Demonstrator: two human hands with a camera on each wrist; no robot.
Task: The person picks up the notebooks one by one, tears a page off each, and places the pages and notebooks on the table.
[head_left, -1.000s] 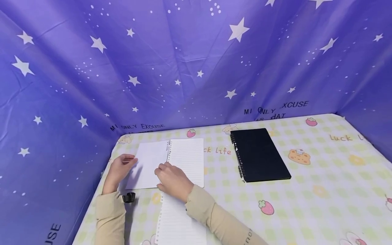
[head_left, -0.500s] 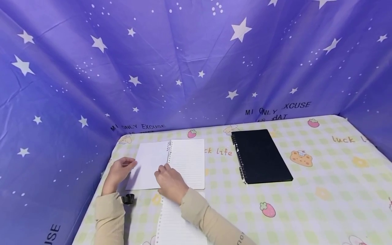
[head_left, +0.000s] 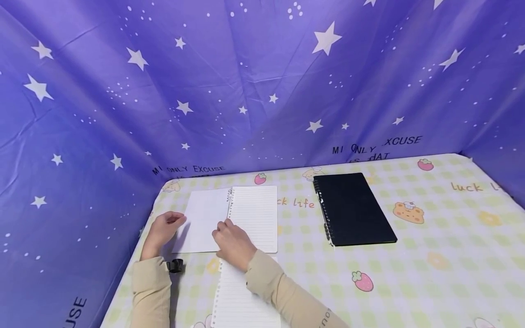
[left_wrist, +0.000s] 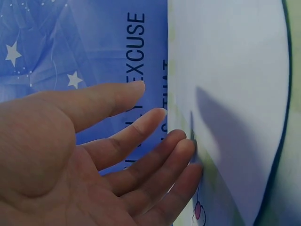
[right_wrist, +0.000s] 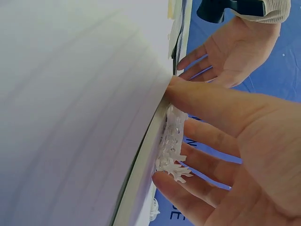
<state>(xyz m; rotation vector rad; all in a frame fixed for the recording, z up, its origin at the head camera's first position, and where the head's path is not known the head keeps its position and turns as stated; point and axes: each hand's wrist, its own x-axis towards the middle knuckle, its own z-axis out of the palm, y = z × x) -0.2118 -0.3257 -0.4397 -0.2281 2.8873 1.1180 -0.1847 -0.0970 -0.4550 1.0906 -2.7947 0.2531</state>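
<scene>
**Right hand (head_left: 233, 241) at the notebook's ring binding (right_wrist: 171, 134), left hand (head_left: 162, 230) by the page edge**

The open notebook (head_left: 255, 214) lies left of centre in the lower half of the head view, blank page to the left, lined page to the right. The right hand is at the lower part of the binding between the pages; in its wrist view the thumb bears on the paper's edge while the fingers curve behind the white plastic rings, so it has them in a loose grip.

The left hand is open, its fingers spread and slightly bent, with nothing in its hold. It sits at the left page's outer edge; whether the fingertips touch the paper, I cannot tell. A black strap (head_left: 175, 265) shows at the left sleeve (head_left: 151, 287).

Loose lined sheets (head_left: 244, 291) lie at bottom centre, partly under the right forearm. A black notebook (head_left: 354, 209) lies closed right of centre on a checked tablecloth (head_left: 434, 291), and a purple starry curtain (head_left: 246, 68) fills the upper frame.
</scene>
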